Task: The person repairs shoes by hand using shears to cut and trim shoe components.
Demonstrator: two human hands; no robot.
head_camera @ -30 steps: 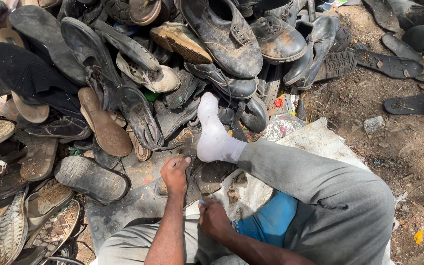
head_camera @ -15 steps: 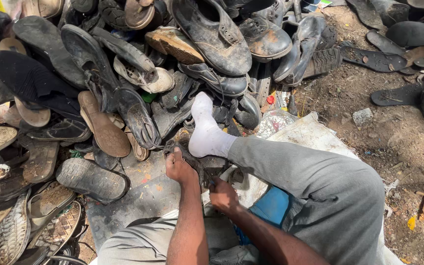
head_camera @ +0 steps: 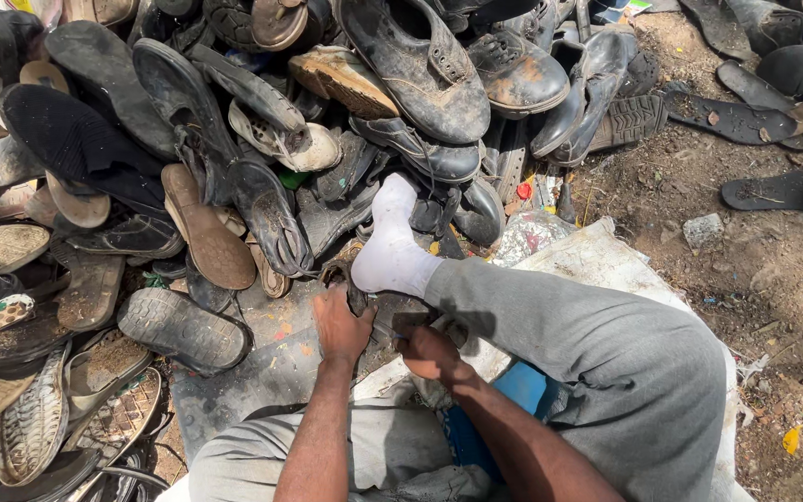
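- Hands: two, both low in the middle. The left hand [head_camera: 341, 327] grips the edge of a dark shoe piece [head_camera: 385, 311], fingers curled over it.
- The right hand [head_camera: 427, 351] presses on the same piece from the other side; whether its fingers pinch it I cannot tell.
- One foot in a white sock [head_camera: 390, 253] rests just above the piece, toes up against the shoe heap [head_camera: 234, 139].
- Loose soles: four lie apart on the dirt ground [head_camera: 773, 279] at upper right.
- One blue object [head_camera: 524, 386] shows under the grey trouser leg [head_camera: 606, 363].

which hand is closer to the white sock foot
Left. The left hand sits just below the white sock, almost touching its heel. The right hand is lower, under the grey trouser leg.
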